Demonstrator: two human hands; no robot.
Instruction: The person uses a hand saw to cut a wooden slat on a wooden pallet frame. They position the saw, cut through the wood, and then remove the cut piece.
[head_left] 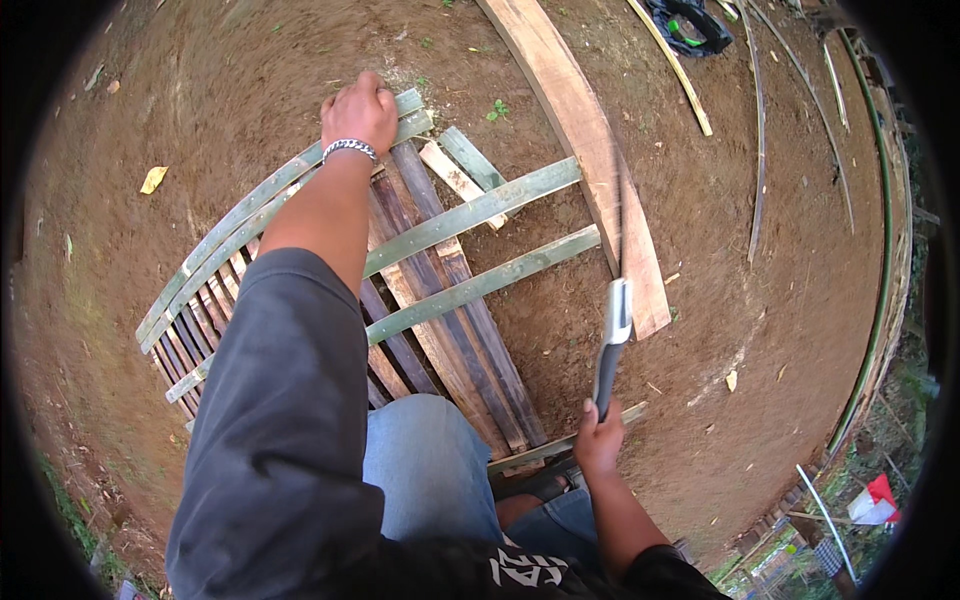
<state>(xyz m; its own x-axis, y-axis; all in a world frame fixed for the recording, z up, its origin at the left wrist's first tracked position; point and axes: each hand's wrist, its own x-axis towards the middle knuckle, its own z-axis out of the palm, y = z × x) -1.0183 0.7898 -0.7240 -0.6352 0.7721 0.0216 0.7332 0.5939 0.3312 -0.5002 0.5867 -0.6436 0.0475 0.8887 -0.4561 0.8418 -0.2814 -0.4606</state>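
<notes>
A slatted panel of dark and pale wooden strips (440, 330) lies on the ground, crossed by greenish slats (490, 205). My left hand (360, 115), with a chain bracelet at the wrist, is closed over the far edge slat (408, 103). My right hand (600, 440) grips the dark handle of a long thin-bladed tool (607, 360) with a silver collar. Its blade is nearly edge-on and points away over a thick wooden plank (585, 130); saw or machete, I cannot tell. Two green slats reach the plank's near-left side with their right ends.
Short offcuts (455, 170) lie beside the panel's far edge. Thin strips (675, 70) and a black plastic bag (690, 30) are on the dirt at the far right. My knee (425, 460) is over the panel's near side. A red-and-white cloth (875, 500) is at the lower right.
</notes>
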